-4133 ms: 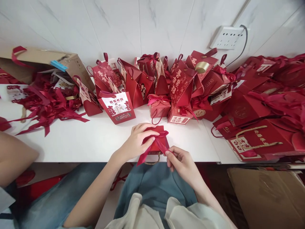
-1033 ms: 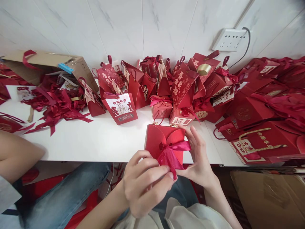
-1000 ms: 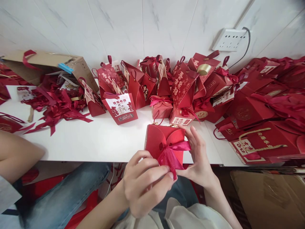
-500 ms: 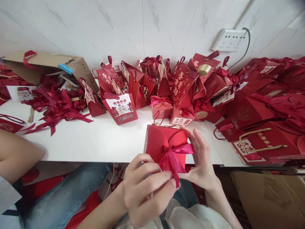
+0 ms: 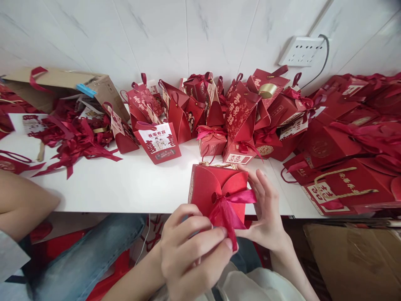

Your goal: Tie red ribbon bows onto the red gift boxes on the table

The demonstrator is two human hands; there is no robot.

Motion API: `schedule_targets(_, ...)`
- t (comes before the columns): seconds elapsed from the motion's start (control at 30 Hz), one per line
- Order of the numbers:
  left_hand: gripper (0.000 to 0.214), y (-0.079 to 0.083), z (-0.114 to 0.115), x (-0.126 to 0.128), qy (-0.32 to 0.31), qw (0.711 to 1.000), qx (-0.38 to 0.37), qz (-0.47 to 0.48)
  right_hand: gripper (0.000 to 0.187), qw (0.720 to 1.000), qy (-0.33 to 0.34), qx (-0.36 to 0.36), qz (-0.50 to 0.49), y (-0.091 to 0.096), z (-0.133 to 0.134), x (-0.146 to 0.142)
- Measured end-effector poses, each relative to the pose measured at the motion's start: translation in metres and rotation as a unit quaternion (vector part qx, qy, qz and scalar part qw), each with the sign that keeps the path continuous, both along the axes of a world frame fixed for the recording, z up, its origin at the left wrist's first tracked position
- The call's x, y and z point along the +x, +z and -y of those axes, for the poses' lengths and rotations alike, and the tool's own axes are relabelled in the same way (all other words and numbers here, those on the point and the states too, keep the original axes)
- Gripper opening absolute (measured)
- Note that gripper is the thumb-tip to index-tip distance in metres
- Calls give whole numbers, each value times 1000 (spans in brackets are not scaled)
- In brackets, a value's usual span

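I hold a small red gift box [image 5: 206,188] with a gold cord handle over the table's front edge, tilted toward me. A red ribbon [image 5: 227,209] is tied at the closure of its curved flaps. My left hand [image 5: 191,251] is closed below the box, thumb and fingers pinching the ribbon's hanging tail. My right hand [image 5: 266,209] supports the box's right side, fingers stretched upward along it and touching the ribbon's right end.
A white table [image 5: 125,184] carries a row of red gift boxes and bags [image 5: 216,113] along the tiled wall and a larger pile [image 5: 344,138] at right. Loose red ribbons [image 5: 72,142] lie by a cardboard box [image 5: 62,83]. Another person's arm [image 5: 21,200] rests at left.
Four seconds ago the box lay on the table edge while both hands pulled the ribbon. Now it is raised and tilted; in the last second it shifted slightly as my left hand drew the tail down.
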State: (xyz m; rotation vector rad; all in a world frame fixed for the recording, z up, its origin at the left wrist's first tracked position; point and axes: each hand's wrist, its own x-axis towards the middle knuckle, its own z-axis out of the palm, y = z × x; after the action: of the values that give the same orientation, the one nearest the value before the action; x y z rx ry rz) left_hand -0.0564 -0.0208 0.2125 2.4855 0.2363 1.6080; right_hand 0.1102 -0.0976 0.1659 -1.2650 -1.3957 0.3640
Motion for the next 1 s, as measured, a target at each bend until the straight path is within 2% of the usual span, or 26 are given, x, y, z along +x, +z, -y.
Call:
schedule_targets(0.2,13,4,-1,0,-13,1000,-3,-4,103,1000,1,-4,-4,0,0,-1)
schedule_targets(0.43,15,-2,5,3,13,1000,-19,19,106,1000,-5,-1,3,1,1,0)
schedule_targets(0.67,12,1,2,2,-11,1000,-14,14,102,1000,9,7,-8,2,0,0)
schedule_targets(1.0,14,-1,4,2,7,1000,-15,8,102,1000,1,7,-1,2,1,0)
